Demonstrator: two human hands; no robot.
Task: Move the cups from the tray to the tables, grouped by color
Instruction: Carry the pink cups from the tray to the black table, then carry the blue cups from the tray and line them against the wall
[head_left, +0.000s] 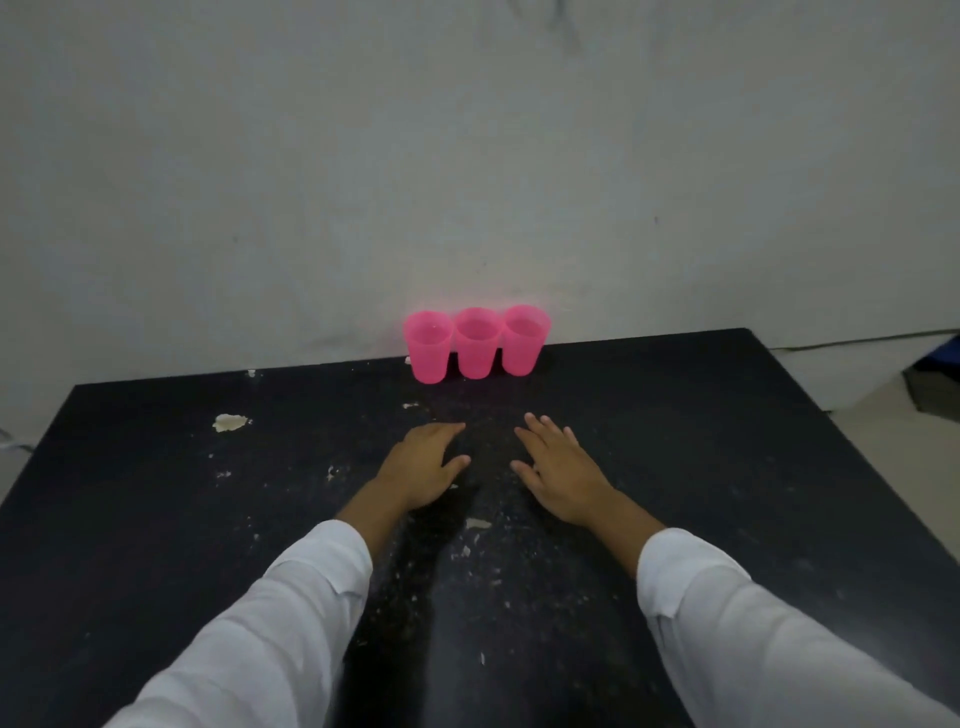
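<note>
Three pink cups stand upright in a row at the far edge of the black table (156, 519), touching each other: the left cup (429, 347), the middle cup (476, 343) and the right cup (523, 340). My left hand (423, 462) hovers palm down over the table's middle, fingers apart, holding nothing. My right hand (558, 467) is beside it, also palm down and empty. Both hands are well short of the cups. No tray is in view.
A pale wall (467, 156) rises right behind the cups. The tabletop is chipped, with a pale patch (229, 422) at the left. Dark objects (935, 374) sit on the floor past the table's right edge.
</note>
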